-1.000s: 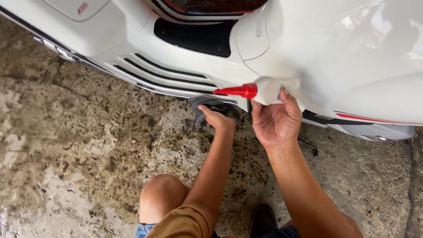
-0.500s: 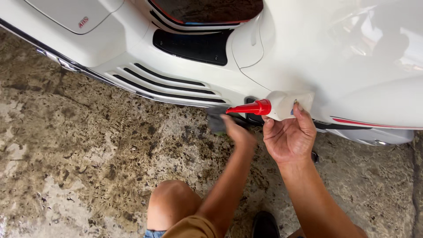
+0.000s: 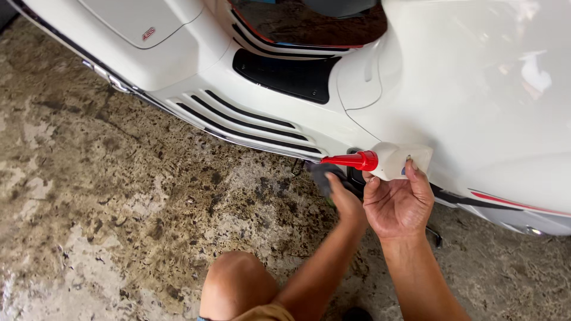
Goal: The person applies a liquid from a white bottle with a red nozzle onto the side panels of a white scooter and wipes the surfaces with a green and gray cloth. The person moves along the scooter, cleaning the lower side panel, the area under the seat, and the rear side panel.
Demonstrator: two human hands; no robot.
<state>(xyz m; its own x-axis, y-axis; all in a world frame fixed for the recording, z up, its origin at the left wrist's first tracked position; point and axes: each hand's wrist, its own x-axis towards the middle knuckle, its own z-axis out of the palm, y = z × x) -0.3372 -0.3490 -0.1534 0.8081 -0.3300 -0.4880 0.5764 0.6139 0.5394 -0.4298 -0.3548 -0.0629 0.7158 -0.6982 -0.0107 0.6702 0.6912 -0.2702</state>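
A white squeeze bottle (image 3: 399,160), red nozzle toward nine o'clock, is clasped by the right hand (image 3: 397,203); a dark cloth (image 3: 324,174) beneath the white scooter (image 3: 476,89) is gripped by the left hand (image 3: 347,202).

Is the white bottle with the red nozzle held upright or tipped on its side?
Tipped on its side. The right hand holds the white bottle horizontally, and its red nozzle points left along the scooter's lower edge.
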